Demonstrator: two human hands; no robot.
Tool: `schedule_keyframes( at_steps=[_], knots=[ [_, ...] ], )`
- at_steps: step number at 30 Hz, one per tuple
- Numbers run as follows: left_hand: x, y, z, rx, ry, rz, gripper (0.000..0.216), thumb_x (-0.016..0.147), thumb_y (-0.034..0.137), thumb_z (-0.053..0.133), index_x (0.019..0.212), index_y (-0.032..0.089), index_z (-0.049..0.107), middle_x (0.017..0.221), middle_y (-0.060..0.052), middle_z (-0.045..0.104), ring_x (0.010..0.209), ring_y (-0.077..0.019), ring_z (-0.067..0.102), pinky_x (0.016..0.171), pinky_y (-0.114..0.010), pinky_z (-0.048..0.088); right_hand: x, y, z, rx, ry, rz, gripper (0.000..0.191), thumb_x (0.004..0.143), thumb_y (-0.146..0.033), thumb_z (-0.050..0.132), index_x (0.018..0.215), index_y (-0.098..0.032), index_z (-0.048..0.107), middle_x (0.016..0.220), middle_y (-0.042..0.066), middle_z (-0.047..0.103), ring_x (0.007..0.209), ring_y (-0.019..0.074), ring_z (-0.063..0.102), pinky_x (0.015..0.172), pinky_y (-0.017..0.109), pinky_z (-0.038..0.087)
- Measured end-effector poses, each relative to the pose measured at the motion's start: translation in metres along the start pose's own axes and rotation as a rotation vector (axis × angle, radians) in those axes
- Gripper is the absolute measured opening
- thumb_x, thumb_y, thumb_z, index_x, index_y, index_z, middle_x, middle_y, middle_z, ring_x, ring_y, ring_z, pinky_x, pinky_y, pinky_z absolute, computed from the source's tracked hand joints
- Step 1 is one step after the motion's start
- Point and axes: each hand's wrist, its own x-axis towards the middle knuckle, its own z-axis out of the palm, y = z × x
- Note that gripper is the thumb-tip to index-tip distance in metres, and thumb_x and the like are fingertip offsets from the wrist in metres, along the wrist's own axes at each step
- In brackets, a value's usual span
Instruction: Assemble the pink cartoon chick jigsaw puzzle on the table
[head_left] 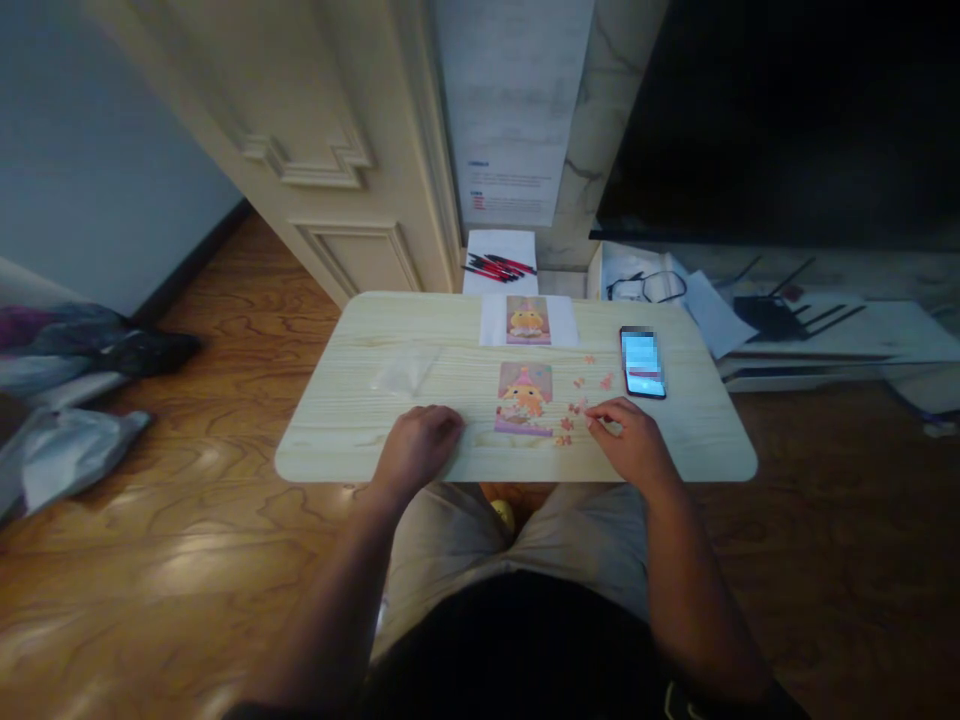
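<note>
Left hand (pixel 418 442) is lying loosely curled, empty, left of the puzzle (pixel 523 398); right hand (pixel 632 437) is fingering loose pieces (pixel 576 407) right of it, grip unclear.

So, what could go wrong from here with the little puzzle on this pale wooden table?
The small loose pinkish puzzle pieces lie right by the right hand; a sweep of the wrist could push some off the pale wooden table's near edge.
The left hand rests beside the partly built colourful puzzle; a nudge might shift it or separate its joined pieces.
The black smartphone beside them could be knocked too.
</note>
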Motion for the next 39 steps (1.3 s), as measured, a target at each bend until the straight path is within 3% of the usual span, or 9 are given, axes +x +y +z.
schedule_keyframes(
  at_steps=[8, 15, 18, 23, 27, 33, 36, 39],
  knots=[
    [0.011, 0.008, 0.014, -0.010, 0.033, 0.022, 0.024, 0.097, 0.033, 0.056, 0.106, 0.025, 0.077, 0.102, -0.004, 0.078, 0.093, -0.0242, 0.068, 0.089, -0.038, 0.053, -0.010, 0.019, -0.007, 0.005, -0.003, 0.092, 0.016, 0.095, -0.032, 0.065, 0.100, -0.023, 0.077, 0.104, 0.007, 0.074, 0.098, 0.0221, 0.069, 0.088, 0.036, 0.055],
    [0.019, 0.006, 0.018, 0.083, 0.084, -0.043, 0.029, 0.098, 0.039, 0.055, 0.109, 0.024, 0.076, 0.102, -0.006, 0.078, 0.091, -0.0260, 0.070, 0.087, -0.040, 0.053, -0.008, 0.029, -0.014, -0.080, 0.034, 0.142, 0.013, 0.091, -0.023, 0.065, 0.096, -0.021, 0.077, 0.102, 0.006, 0.073, 0.090, 0.0207, 0.068, 0.083, 0.035, 0.054],
    [0.022, 0.010, 0.023, 0.072, 0.097, -0.060, 0.030, 0.098, 0.042, 0.055, 0.109, 0.024, 0.076, 0.099, -0.005, 0.079, 0.090, -0.0254, 0.070, 0.086, -0.038, 0.053, -0.004, 0.022, -0.008, -0.061, 0.020, 0.127, 0.014, 0.093, -0.025, 0.064, 0.097, -0.021, 0.077, 0.100, 0.007, 0.072, 0.089, 0.0203, 0.067, 0.082, 0.034, 0.054],
    [0.026, 0.012, 0.029, 0.088, 0.157, -0.025, 0.029, 0.099, 0.039, 0.053, 0.105, 0.024, 0.077, 0.105, -0.007, 0.077, 0.094, -0.0260, 0.069, 0.089, -0.041, 0.052, 0.011, 0.004, 0.011, -0.129, -0.040, 0.057, 0.019, 0.096, -0.019, 0.060, 0.105, -0.020, 0.077, 0.102, 0.009, 0.069, 0.099, 0.0223, 0.065, 0.093, 0.035, 0.051],
    [0.026, 0.021, 0.031, 0.044, 0.203, -0.004, 0.027, 0.099, 0.035, 0.054, 0.108, 0.023, 0.076, 0.107, -0.008, 0.076, 0.097, -0.0259, 0.067, 0.092, -0.042, 0.052, 0.022, -0.002, 0.025, -0.225, -0.086, 0.076, 0.014, 0.095, -0.017, 0.063, 0.096, -0.021, 0.077, 0.102, 0.010, 0.068, 0.101, 0.0231, 0.063, 0.095, 0.034, 0.049],
    [0.029, 0.059, 0.047, -0.062, 0.061, 0.240, 0.033, 0.096, 0.038, 0.062, 0.127, 0.027, 0.068, 0.140, -0.007, 0.065, 0.125, -0.0270, 0.060, 0.108, -0.046, 0.048, 0.027, -0.002, 0.036, -0.213, -0.087, 0.085, 0.015, 0.090, -0.009, 0.062, 0.092, -0.020, 0.071, 0.099, 0.008, 0.068, 0.100, 0.0228, 0.062, 0.094, 0.034, 0.048],
    [0.031, 0.070, 0.053, -0.002, 0.036, 0.242, 0.046, 0.096, 0.039, 0.062, 0.141, 0.029, 0.059, 0.151, -0.007, 0.057, 0.137, -0.0308, 0.052, 0.112, -0.051, 0.045, 0.030, -0.007, 0.038, -0.167, -0.119, 0.073, 0.016, 0.089, -0.007, 0.062, 0.093, -0.021, 0.070, 0.096, 0.006, 0.071, 0.094, 0.0217, 0.063, 0.090, 0.034, 0.048],
    [0.033, 0.072, 0.056, 0.052, 0.020, 0.216, 0.046, 0.097, 0.040, 0.061, 0.141, 0.029, 0.060, 0.153, -0.006, 0.055, 0.140, -0.0334, 0.049, 0.112, -0.055, 0.043, 0.035, -0.014, 0.042, -0.072, -0.170, 0.077, 0.015, 0.091, -0.009, 0.063, 0.095, -0.022, 0.070, 0.095, 0.004, 0.074, 0.089, 0.0195, 0.066, 0.084, 0.031, 0.049]
  ],
)
